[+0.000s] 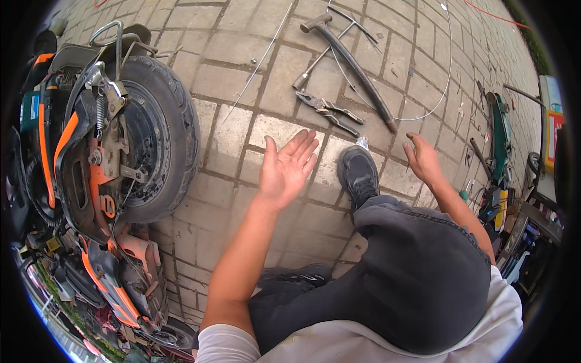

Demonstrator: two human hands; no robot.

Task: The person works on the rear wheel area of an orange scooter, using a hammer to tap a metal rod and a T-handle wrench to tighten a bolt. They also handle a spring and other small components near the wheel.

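Observation:
My left hand (287, 169) is held palm up over the paving, with its fingers stretched and nothing in it. To the right, beside my shoe (359, 175), my right hand (423, 158) hangs empty with its fingers apart. Ahead of both hands lie pliers (328, 113) with their handles spread. Beyond them a hammer (357, 68) with a long dark handle rests across a T-handled socket wrench (324, 53). A thin cable (445, 97) curves around these tools toward the right. On the left lies an orange and black scooter (78, 139), its rear wheel (160, 139) facing me.
A straight thin wire (259, 63) lies on the brick paving (224, 145) between the scooter and the tools. Along the right side are a green long-bodied jack (499, 133), a screwdriver (465, 192) and a cluttered rack (532, 236). More scooter parts (121, 278) fill the lower left.

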